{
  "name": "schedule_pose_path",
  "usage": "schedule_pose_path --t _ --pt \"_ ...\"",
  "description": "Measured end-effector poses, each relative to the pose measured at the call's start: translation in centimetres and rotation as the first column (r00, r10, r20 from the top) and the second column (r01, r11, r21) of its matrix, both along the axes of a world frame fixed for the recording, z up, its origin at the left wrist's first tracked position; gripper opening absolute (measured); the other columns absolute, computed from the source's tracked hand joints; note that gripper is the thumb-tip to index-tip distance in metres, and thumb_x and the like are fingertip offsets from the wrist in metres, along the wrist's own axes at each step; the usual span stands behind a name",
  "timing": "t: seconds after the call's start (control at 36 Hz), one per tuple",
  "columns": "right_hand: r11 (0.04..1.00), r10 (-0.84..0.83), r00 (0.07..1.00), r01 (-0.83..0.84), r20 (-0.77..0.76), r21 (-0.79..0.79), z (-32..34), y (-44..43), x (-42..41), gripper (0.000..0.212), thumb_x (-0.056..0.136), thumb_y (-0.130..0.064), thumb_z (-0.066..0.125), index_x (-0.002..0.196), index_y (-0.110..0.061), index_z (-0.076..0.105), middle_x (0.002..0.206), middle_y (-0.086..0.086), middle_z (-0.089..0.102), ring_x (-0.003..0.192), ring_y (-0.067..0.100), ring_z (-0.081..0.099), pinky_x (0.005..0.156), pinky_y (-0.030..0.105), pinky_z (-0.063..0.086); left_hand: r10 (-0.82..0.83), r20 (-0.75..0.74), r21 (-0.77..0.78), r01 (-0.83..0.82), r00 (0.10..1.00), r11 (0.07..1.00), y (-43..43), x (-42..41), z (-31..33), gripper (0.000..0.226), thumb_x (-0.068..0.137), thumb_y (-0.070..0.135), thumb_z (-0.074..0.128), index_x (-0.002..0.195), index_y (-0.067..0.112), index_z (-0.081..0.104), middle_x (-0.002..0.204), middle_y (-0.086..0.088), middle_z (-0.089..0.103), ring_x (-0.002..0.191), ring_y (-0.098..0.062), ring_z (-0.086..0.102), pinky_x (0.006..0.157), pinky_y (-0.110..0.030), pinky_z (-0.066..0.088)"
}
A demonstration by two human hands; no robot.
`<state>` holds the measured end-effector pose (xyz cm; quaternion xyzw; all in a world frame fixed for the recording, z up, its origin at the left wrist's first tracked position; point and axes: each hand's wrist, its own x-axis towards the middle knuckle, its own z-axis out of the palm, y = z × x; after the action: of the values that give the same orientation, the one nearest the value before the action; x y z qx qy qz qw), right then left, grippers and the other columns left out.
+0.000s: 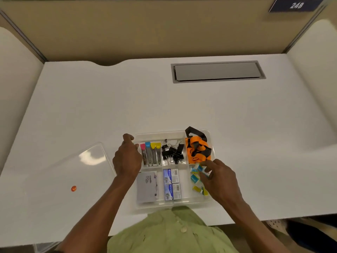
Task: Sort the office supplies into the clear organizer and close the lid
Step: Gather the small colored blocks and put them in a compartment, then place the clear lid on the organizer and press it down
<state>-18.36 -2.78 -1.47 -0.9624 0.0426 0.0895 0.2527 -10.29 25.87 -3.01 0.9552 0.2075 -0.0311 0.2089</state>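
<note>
Over organizer [209,201]: right hand [221,181] grip pinching eraser [200,168], half hidden; left hand [127,159] grip unclear.

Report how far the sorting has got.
Mostly done: the clear plastic organizer already holds black binder clips and blue staple boxes. The right hand is placing small blue-and-white erasers; the left hand steadies the rim. Left: the clear lid lies aside.

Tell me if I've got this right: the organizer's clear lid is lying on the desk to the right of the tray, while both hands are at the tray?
Not quite. The head view shows the clear lid lying left of the organizer, not right. The left hand and right hand are indeed at the tray.
</note>
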Motion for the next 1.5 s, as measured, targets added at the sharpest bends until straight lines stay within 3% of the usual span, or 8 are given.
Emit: schedule_pose_path --t 0.11,0.25,0.56,0.78,0.94,1.14,1.25,1.5 --pt "1.000 -0.013 1.000 0.013 0.000 0.004 0.1 0.4 0.0 0.011 0.089 -0.029 0.073 0.100 -0.030 0.074 0.093 -0.011 0.066 0.074 0.010 0.066 0.065 0.024 0.051 -0.010 0.003 0.007 0.010 1.000 1.000 0.4 0.0 0.0 0.034 0.098 0.020 0.063 0.126 0.020 0.044 0.100 -0.005 0.073 0.080 -0.024 0.072 0.058 -0.030 0.050" --pt "0.998 0.023 1.000 -0.024 0.016 0.066 0.5 2.0 0.5 0.008 0.086 -0.022 0.079 0.091 -0.028 0.078 0.092 -0.012 0.068 0.066 0.002 0.058 0.064 0.013 0.042 -0.033 0.012 -0.019 0.033 0.999 0.999 1.3 -0.1 -0.4 0.034 0.098 0.023 0.065 0.124 0.022 0.043 0.099 -0.002 0.074 0.078 -0.022 0.072 0.068 -0.037 0.062" --pt "0.896 0.334 0.932 -0.361 0.144 0.260 1.2 11.9 2.4 0.011 0.085 -0.015 0.079 0.088 -0.025 0.077 0.084 -0.015 0.068 0.072 0.002 0.064 0.066 0.028 0.059 0.128 0.161 -0.155 -0.103 0.979 0.983 6.6 -5.2 -0.1 0.023 0.091 0.046 0.069 0.103 0.030 0.058 0.092 0.016 0.069 0.074 -0.008 0.066 0.070 -0.029 0.051" --pt "0.813 0.517 0.855 -0.504 0.036 0.292 0.9 21.5 3.5 0.022 0.090 -0.030 0.073 0.111 -0.025 0.072 0.101 -0.006 0.069 0.082 0.006 0.066 0.080 0.028 0.057 0.363 0.262 -0.112 -0.345 0.894 0.932 16.2 -11.1 -1.1 0.022 0.088 0.037 0.074 0.100 0.021 0.064 0.100 0.005 0.068 0.085 -0.014 0.066 0.071 -0.032 0.053" --pt "0.813 0.579 0.806 -0.561 -0.121 0.154 -1.9 26.2 3.6 0.055 0.092 -0.034 0.068 0.143 -0.022 0.052 0.139 0.007 0.054 0.124 0.024 0.055 0.104 0.032 0.043 0.446 0.169 0.034 -0.458 0.879 0.888 20.8 -14.2 -2.6 0.044 0.086 0.042 0.076 0.116 0.012 0.063 0.122 -0.013 0.064 0.118 -0.032 0.056 0.091 -0.045 0.051" --pt "0.869 0.492 0.850 -0.493 -0.190 0.044 -2.5 28.8 2.6 0.079 0.093 -0.037 0.064 0.159 -0.016 0.026 0.155 0.012 0.038 0.143 0.030 0.032 0.114 0.040 0.038 0.648 -0.063 0.086 -0.643 0.759 0.761 22.5 -15.6 -3.8 0.101 0.081 0.066 0.068 0.149 0.000 0.031 0.157 -0.026 0.032 0.144 -0.046 0.031 0.114 -0.065 0.030" --pt "0.889 0.457 0.868 -0.452 -0.195 0.076 -2.8 29.4 1.5 0.087 0.090 -0.040 0.065 0.160 -0.015 0.019 0.159 0.011 0.033 0.146 0.029 0.029 0.120 0.041 0.033 0.729 -0.150 0.033 -0.734 0.668 0.679 22.8 -15.4 -3.6 0.105 0.080 0.065 0.070 0.148 -0.002 0.029 0.153 -0.029 0.036 0.139 -0.050 0.035 0.107 -0.069 0.034" --pt "0.921 0.235 0.944 -0.140 -0.231 0.363 -1.3 31.6 0.2 0.091 0.073 -0.055 0.075 0.148 -0.025 0.033 0.141 0.000 0.042 0.133 0.019 0.034 0.112 0.036 0.040 0.751 -0.134 -0.046 -0.761 0.646 0.647 24.3 -13.8 -3.0 0.097 0.072 0.059 0.082 0.135 -0.004 0.042 0.136 -0.031 0.046 0.128 -0.052 0.041 0.101 -0.070 0.038"
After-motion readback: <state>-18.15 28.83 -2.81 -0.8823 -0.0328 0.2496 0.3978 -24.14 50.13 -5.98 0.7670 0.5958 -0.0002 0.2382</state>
